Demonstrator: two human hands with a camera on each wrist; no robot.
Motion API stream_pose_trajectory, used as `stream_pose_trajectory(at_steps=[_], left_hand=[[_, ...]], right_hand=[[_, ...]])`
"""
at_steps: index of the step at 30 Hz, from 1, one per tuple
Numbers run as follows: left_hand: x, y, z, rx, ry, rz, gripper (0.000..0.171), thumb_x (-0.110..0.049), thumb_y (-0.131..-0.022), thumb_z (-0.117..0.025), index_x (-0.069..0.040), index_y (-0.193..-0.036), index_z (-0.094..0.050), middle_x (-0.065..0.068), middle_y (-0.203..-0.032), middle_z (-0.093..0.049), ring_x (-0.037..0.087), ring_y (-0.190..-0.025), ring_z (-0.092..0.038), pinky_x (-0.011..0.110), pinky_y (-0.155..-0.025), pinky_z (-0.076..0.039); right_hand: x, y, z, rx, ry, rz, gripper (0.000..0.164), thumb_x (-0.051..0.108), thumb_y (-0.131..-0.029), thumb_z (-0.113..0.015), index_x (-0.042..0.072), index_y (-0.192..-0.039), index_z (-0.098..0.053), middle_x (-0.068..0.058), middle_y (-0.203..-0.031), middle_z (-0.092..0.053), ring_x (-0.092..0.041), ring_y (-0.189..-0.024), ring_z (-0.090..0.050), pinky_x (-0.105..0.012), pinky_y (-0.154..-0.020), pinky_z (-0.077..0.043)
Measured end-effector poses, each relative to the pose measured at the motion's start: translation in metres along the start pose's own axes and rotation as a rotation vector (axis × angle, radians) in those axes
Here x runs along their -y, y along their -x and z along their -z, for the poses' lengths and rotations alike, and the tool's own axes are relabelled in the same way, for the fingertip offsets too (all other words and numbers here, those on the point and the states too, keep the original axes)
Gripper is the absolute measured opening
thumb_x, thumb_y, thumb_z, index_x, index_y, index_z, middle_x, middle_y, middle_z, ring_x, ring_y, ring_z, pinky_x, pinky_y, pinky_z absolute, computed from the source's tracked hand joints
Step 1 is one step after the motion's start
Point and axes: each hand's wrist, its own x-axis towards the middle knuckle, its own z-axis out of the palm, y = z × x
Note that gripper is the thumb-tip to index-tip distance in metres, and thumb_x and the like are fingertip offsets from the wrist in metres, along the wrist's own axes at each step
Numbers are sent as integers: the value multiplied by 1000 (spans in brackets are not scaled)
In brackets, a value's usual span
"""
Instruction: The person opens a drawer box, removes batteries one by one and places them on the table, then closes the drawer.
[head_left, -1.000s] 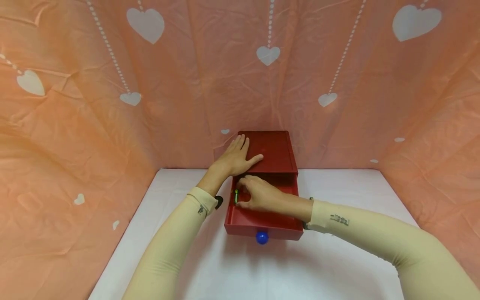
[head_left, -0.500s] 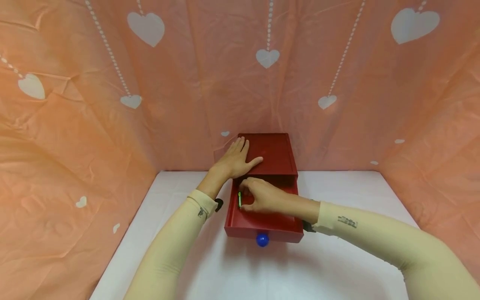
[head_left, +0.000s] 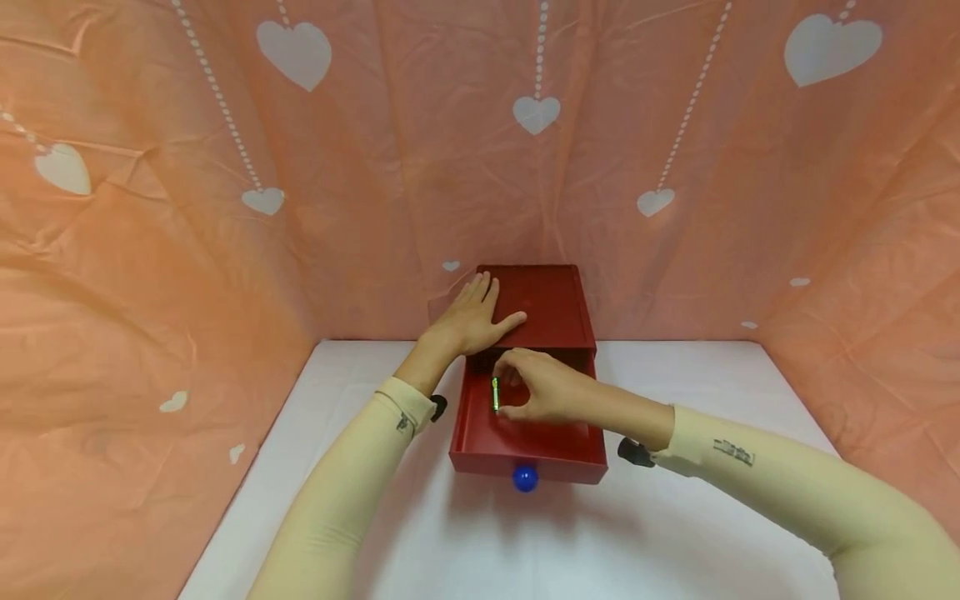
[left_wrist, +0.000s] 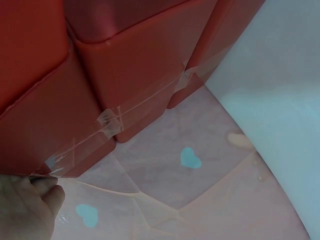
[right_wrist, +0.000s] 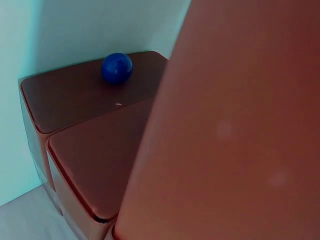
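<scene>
A red drawer unit [head_left: 540, 304] stands against the back cloth with its top drawer [head_left: 480, 446] pulled out. My left hand [head_left: 468, 321] rests flat on the unit's top at the left edge, thumb spread; in the left wrist view, part of this hand [left_wrist: 27, 205] shows beside the unit's side. Over the drawer's interior, my right hand [head_left: 547, 387] pinches a small slim green-and-yellow stick [head_left: 495, 396] with dark ends, held between thumb and fingertips. The right hand is out of sight in the right wrist view.
A blue round knob [head_left: 526, 478] sits on the pulled-out drawer's front. Below it are other drawer fronts, one with a blue knob [right_wrist: 117, 68]. A white tabletop [head_left: 375, 542] lies under the unit, with pink heart-patterned cloth [head_left: 420, 125] at the back and sides.
My right hand has moved right, away from the drawer's left wall, carrying the small green stick with it. The left hand stays on the unit's top.
</scene>
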Motion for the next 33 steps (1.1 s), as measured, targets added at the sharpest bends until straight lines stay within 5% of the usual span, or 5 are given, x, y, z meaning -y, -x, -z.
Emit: stream_pose_trajectory(at_steps=[33], left_hand=[[1,-2,-2,-2,12,9,96,-72,-109,-33,-4,-172,-7,14,-181,2,26,-167,7,41,-135,0]], right_hand=[[-23,47,45,-153,-99,36,46,15,-89,-89,4,-126,-65,-5,-115,-69,-23,-106,-69,-42,-96,-62]])
